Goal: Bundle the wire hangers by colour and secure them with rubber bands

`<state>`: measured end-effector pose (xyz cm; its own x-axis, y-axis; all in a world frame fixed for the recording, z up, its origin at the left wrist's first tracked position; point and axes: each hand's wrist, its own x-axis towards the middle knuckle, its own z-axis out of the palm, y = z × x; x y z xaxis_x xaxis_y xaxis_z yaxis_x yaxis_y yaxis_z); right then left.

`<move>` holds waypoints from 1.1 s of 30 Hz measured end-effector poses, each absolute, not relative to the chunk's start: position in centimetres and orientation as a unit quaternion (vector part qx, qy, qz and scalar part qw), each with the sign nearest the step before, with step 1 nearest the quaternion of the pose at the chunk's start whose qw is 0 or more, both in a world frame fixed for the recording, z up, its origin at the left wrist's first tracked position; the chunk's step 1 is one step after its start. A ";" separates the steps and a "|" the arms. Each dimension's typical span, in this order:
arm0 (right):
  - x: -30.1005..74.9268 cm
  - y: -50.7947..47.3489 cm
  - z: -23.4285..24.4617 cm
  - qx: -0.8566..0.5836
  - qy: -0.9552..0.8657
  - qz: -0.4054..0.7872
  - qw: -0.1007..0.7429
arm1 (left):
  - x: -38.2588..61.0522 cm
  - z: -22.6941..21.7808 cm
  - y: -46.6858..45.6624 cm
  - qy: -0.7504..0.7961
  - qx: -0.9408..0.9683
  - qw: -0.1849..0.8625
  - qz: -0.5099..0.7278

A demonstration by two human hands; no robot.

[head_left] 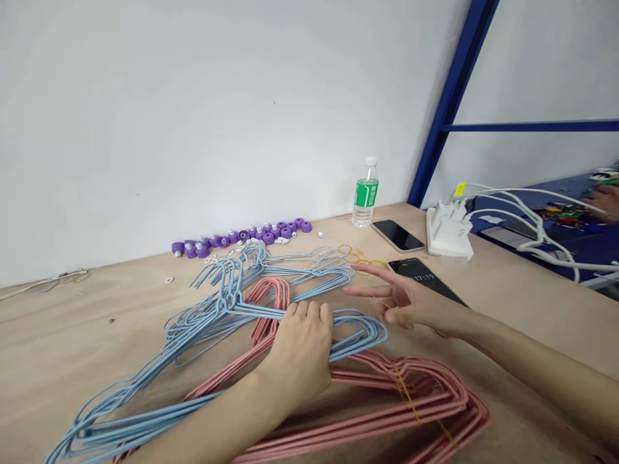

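Observation:
My left hand [304, 348] is wrapped round one arm of a bundle of blue hangers [193, 325], whose hooks point up and to the left. Right of this grip, my right hand [403, 299] hovers with two fingers stretched out to the left. Its thumb and other fingers are bent in, and a thin yellow rubber band [395, 312] shows at them. Beneath the blue bundle lie pink hangers [387, 412], with rubber band strands [409, 398] round their right end. More blue hangers [319, 277] lie behind.
Loose yellow rubber bands [360, 258] lie beside two phones [399, 236]. Purple caps [268, 238] with small white parts line the wall. A water bottle [366, 196] stands at the back, left of a white power strip [449, 233] with cables. At far right, another person's hand [607, 201] shows.

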<state>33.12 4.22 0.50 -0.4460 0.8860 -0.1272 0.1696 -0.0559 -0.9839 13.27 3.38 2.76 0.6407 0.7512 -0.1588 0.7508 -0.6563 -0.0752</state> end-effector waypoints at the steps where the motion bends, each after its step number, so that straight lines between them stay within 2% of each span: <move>1: 33.0 3.8 0.2 -0.412 -0.629 0.584 0.306 | 13.3 2.8 3.4 -0.415 -0.906 0.001 0.088; 9: 30.2 2.5 -0.5 -0.348 -0.654 0.586 0.328 | 13.3 3.1 3.1 -0.412 -0.907 -0.002 0.084; 15: 28.7 3.9 2.0 -0.427 -0.713 0.491 0.262 | 13.3 3.0 2.8 -0.440 -0.898 -0.002 0.029; 20: 28.5 4.8 2.0 -0.421 -0.702 0.504 0.275 | 12.7 3.2 3.0 -0.412 -0.910 -0.011 -0.045; 28: 28.3 4.6 1.4 -0.442 -0.664 0.541 0.266 | 10.5 5.7 5.9 -0.261 -0.942 -0.198 -0.071; 33: 28.2 4.4 1.9 -0.483 -0.684 0.476 0.269 | 9.9 6.9 7.5 -0.182 -0.951 -0.243 -0.049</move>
<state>28.16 4.40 1.91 -0.3893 0.9165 -0.0914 0.4041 0.0808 -0.9111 9.86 7.51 6.88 0.9287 0.3708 0.0038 0.3234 -0.8149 0.4809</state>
